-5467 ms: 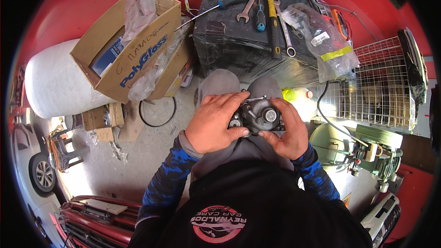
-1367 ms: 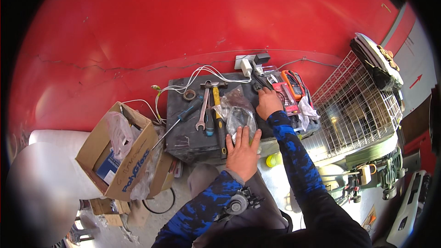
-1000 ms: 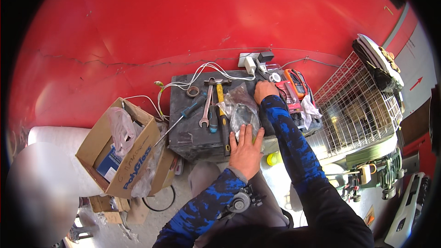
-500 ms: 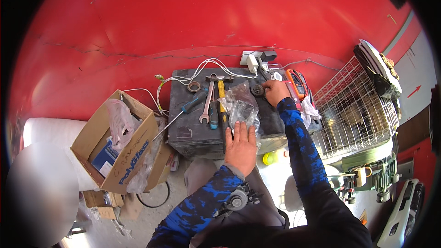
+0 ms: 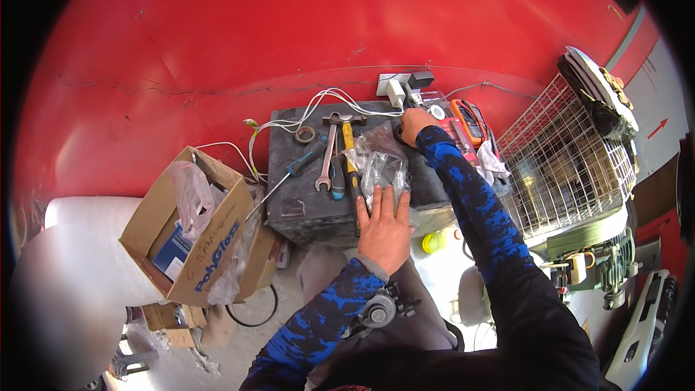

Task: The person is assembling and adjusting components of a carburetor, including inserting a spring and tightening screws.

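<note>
The step in hand appears to be handling small items on the tabletop. The left hand lies with fingers spread on the near end of the bag. Between one and two o'clock from the bag, the right hand has curled fingers beside a dark piece at its nine o'clock; I cannot tell whether they grip it. Moving there likely calls for avoiding the ring at two o'clock.

A bare strip of black box lies open between plastic bag and right sleeve; hammer and wrench obstruct the bag's left.
</note>
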Demonstrator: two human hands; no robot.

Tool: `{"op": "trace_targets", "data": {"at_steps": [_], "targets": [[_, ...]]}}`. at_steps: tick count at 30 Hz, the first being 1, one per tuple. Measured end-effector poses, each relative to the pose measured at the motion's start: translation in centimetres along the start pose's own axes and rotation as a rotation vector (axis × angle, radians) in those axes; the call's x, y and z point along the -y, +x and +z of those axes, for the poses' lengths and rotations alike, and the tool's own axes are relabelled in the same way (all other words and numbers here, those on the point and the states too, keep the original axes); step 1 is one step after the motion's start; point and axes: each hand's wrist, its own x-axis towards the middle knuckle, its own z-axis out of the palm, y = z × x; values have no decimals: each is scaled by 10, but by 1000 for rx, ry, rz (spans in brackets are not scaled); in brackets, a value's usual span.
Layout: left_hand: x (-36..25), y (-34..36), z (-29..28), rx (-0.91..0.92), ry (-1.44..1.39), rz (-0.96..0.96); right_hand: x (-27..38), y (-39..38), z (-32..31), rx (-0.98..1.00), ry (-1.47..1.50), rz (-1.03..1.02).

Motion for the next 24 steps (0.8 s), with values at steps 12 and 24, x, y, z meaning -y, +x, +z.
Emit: {"op": "trace_targets", "data": {"at_steps": [12, 24], "targets": [[-6, -7, -16, -3, -35, 41, -35, -26, -38, -181, 765, 108], [-1, 3, -5, -57, 109, -21, -33, -17, -1, -209, 941, -31]]}}
